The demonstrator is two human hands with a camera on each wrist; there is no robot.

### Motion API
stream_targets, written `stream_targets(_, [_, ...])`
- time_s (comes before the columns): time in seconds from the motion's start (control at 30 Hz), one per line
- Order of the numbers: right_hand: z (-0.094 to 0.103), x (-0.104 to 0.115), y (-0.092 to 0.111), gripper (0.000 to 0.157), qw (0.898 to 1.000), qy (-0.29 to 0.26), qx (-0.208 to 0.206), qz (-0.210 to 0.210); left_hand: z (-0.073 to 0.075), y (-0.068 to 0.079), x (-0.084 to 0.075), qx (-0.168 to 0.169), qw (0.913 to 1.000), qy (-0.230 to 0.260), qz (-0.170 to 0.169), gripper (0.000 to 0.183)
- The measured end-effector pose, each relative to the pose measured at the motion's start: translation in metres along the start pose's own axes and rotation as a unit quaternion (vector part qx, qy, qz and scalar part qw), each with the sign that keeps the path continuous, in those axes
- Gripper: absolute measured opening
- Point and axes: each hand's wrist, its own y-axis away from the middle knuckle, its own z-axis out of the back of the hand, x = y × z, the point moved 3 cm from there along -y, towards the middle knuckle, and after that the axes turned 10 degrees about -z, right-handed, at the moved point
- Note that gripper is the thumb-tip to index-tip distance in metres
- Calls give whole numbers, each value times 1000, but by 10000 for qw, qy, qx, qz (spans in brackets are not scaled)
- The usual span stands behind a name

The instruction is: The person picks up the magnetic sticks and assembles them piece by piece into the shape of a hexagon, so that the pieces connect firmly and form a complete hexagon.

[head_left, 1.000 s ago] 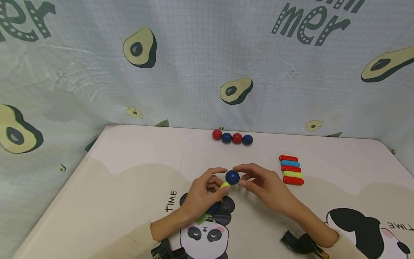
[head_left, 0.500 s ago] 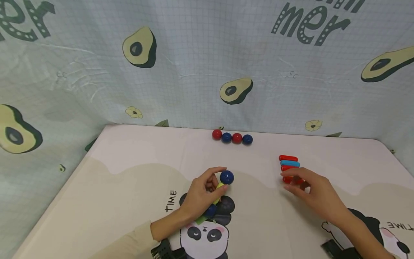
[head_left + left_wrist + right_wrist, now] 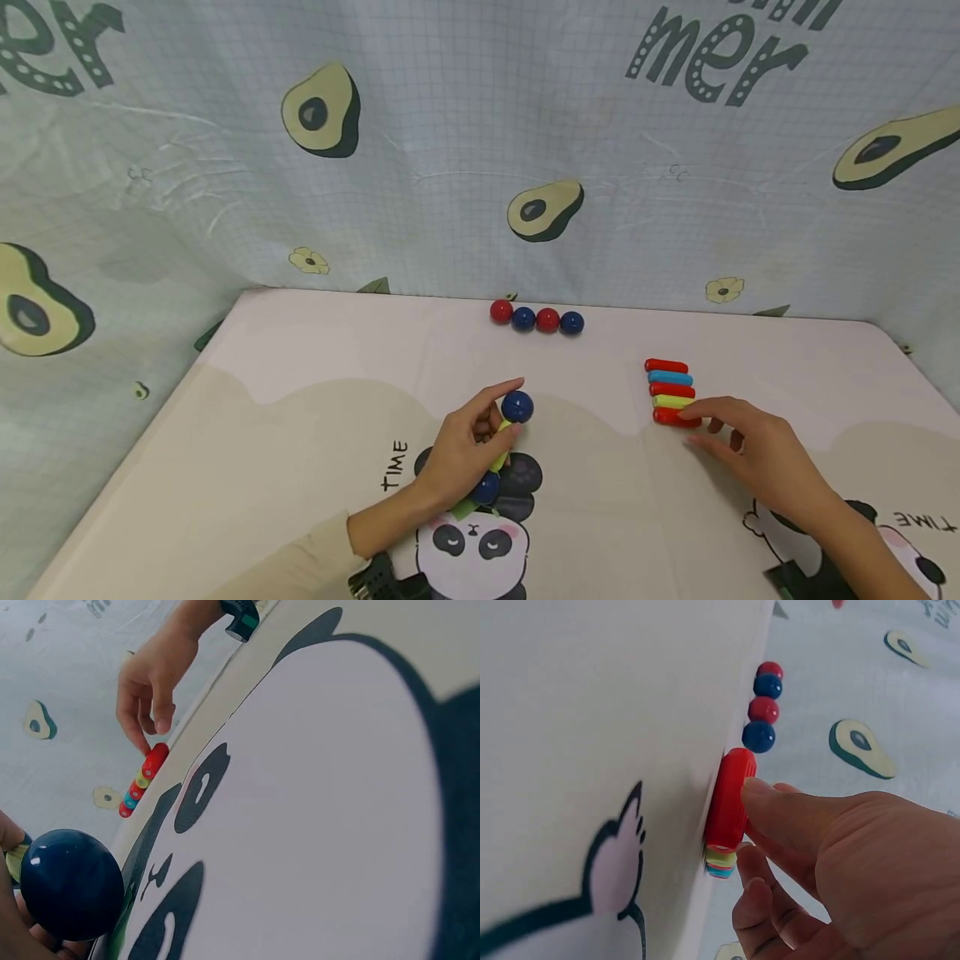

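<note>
My left hand (image 3: 461, 458) holds a yellow-green magnetic stick (image 3: 501, 457) with a dark blue ball at each end. The upper ball (image 3: 517, 407) sits between index finger and thumb; the lower ball (image 3: 484, 487) shows below the palm and looms large in the left wrist view. At the right, my right hand (image 3: 772, 458) has thumb and index finger at the right end of the nearest red magnetic stick (image 3: 671, 417). From the right wrist, the thumb lies against this red stick (image 3: 727, 806), which still lies in its row.
Behind that red stick lie a yellow-green stick (image 3: 671, 402), a second red one (image 3: 671, 390), a blue one (image 3: 670, 378) and another red one (image 3: 666, 366). Red and blue balls (image 3: 547, 320) form a line by the table's back edge. A printed cloth (image 3: 435, 225) hangs behind.
My right hand has left the blue ball at the left hand and moved right to the row of sticks, then slid to the nearest red stick's end. The left hand keeps its hold, shifting slightly.
</note>
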Motion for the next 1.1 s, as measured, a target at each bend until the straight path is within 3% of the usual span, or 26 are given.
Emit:
stream_targets(0.7, [-5,-5,1,39,9970,-2,491,-603,2,1,1,-181,9995,14,253,39])
stream_targets(0.97, [-1,6,-7,45,9995,-69,287,-147,2,0,1,-266,9991,27,338,40])
stream_targets(1.1, [-1,18,-15,48,9990,-240,373,-43,2,1,2,-254,9986,182,419,40])
